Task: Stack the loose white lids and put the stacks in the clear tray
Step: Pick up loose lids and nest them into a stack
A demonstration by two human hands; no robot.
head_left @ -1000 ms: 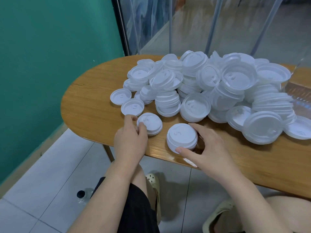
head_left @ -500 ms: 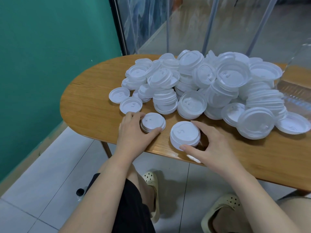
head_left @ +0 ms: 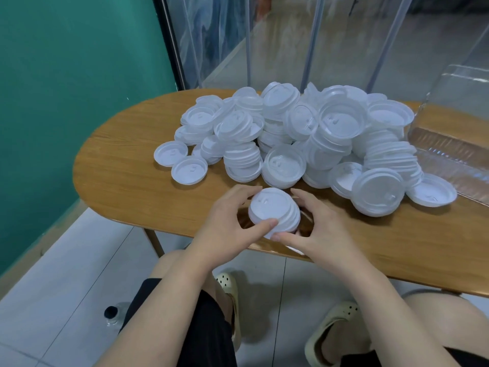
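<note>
Fingers (head_left: 267,224) of both hands wrap one short stack of lids (head_left: 275,213), thumbs on the near rim, other digits curled over the far rim. Left hand (head_left: 227,223) grips the left side, right hand (head_left: 317,229) the right side; both grasping, neither released.

Stack sits between the palms at the near edge of the wooden table (head_left: 127,165). Can't tell whether its base touches the wood or is lifted slightly. Dome side faces up and toward the camera. Stack axis runs roughly vertical, tilted a little to the right, so the layers show as offset rims on the right flank. Looks like a handful of lids, not fully nested; judgement: current step is squaring them up.

Main pile of loose lids (head_left: 304,136) lies just beyond the hands, across the middle of the table, mixed orientations, some nested clumps, some single. Two single lids (head_left: 189,170) lie open side up at the pile's left edge, nearer the left hand.

Clear tray (head_left: 449,144) is at the far right, on the far side of the pile, well apart from the held stack. It lies up and right from the fingers, so the right hand is the nearer one for the drop-off. Tray interior looks bare where visible; task is likely early.

Risk: misaligned layers slipping sideways during carry over the pile.
</note>
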